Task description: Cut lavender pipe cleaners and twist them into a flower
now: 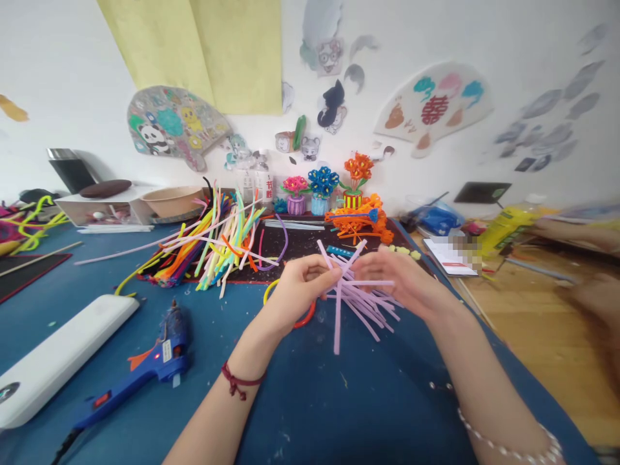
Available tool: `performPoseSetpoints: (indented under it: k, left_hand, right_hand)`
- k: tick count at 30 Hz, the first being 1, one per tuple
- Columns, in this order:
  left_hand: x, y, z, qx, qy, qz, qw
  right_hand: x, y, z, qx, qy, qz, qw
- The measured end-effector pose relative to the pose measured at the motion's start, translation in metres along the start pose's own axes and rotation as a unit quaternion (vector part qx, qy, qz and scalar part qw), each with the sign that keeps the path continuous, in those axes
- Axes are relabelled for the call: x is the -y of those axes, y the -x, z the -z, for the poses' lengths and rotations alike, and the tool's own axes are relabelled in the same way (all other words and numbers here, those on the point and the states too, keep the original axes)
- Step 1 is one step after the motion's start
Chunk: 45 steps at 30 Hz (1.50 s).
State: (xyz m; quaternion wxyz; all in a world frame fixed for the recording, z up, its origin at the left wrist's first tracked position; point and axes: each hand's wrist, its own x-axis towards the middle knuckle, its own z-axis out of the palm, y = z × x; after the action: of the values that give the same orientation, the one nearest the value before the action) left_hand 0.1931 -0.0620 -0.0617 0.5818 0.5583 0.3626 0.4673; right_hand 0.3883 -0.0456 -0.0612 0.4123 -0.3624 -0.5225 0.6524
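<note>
My left hand (310, 284) is closed in a pinch on the crossing point of several lilac pipe cleaners (338, 316), whose ends spread out like a star. Just right of them is my right hand (404, 278), slightly blurred, its fingers stretched out beside the strips. Whether its fingertips touch a strip I cannot tell. Beneath both hands lies a loose bundle of lilac pipe cleaners (371, 307) on the blue table. A red-orange bent stem (306, 318) shows by my left wrist, partly hidden.
A blue hot glue gun (145, 368) and a white case (68, 355) lie on the left. Colourful pipe cleaners (227, 242) are heaped behind, near small flower pots (320, 205) and orange flowers (358, 219). At right, another person's hand is near a yellow bottle (508, 226).
</note>
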Motion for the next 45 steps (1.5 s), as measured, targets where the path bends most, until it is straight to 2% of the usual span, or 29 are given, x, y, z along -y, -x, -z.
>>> performPoseSetpoints:
  k: [2, 4, 8, 10, 12, 16, 21, 25, 29, 33, 35, 41, 45]
  left_hand:
    - [0.003, -0.001, 0.001, 0.009, -0.003, -0.004, 1.0]
    - [0.007, -0.002, 0.001, 0.008, -0.009, -0.01, 1.0]
    - [0.01, -0.005, 0.005, -0.031, -0.034, -0.032, 0.998]
    - [0.005, -0.004, 0.01, -0.056, -0.057, -0.049, 0.996]
    - [-0.001, -0.003, 0.016, -0.059, -0.086, -0.062, 0.993]
    - [-0.01, 0.004, 0.022, -0.007, -0.062, -0.06, 0.996]
    - [-0.011, 0.01, 0.02, 0.059, -0.016, -0.057, 0.996]
    - [-0.011, 0.011, 0.019, 0.11, -0.061, -0.072, 0.989]
    - [-0.015, 0.011, 0.019, 0.123, -0.17, -0.129, 0.969]
    - [-0.015, 0.011, 0.016, 0.118, -0.259, -0.219, 0.933]
    - [-0.015, 0.011, 0.013, 0.112, -0.29, -0.236, 0.921]
    - [-0.014, 0.009, 0.013, 0.064, -0.34, -0.231, 0.909]
    - [-0.007, 0.004, 0.017, -0.004, -0.34, -0.201, 0.919]
  right_hand:
    - [-0.005, 0.002, -0.004, 0.068, 0.052, 0.0, 0.996]
    - [-0.013, 0.0, -0.011, 0.102, 0.064, 0.003, 0.993]
    - [-0.024, -0.008, -0.021, 0.075, 0.041, 0.041, 0.995]
    - [-0.025, -0.01, -0.023, 0.063, 0.027, 0.05, 0.996]
    - [-0.025, -0.011, -0.023, 0.049, 0.001, 0.053, 0.997]
    - [-0.025, -0.011, -0.023, 0.031, -0.062, 0.062, 0.996]
    - [-0.025, -0.01, -0.026, 0.045, -0.07, 0.051, 0.995]
    - [-0.024, -0.009, -0.026, 0.057, -0.058, 0.048, 0.996]
    - [-0.025, -0.008, -0.026, 0.05, -0.047, 0.056, 0.996]
    - [-0.027, -0.01, -0.025, 0.036, -0.057, 0.057, 0.996]
    - [-0.028, -0.011, -0.025, 0.03, -0.056, 0.057, 0.996]
    - [-0.027, -0.012, -0.022, -0.006, -0.045, 0.047, 0.998]
    - [-0.029, -0.012, -0.02, -0.009, -0.063, 0.032, 0.997]
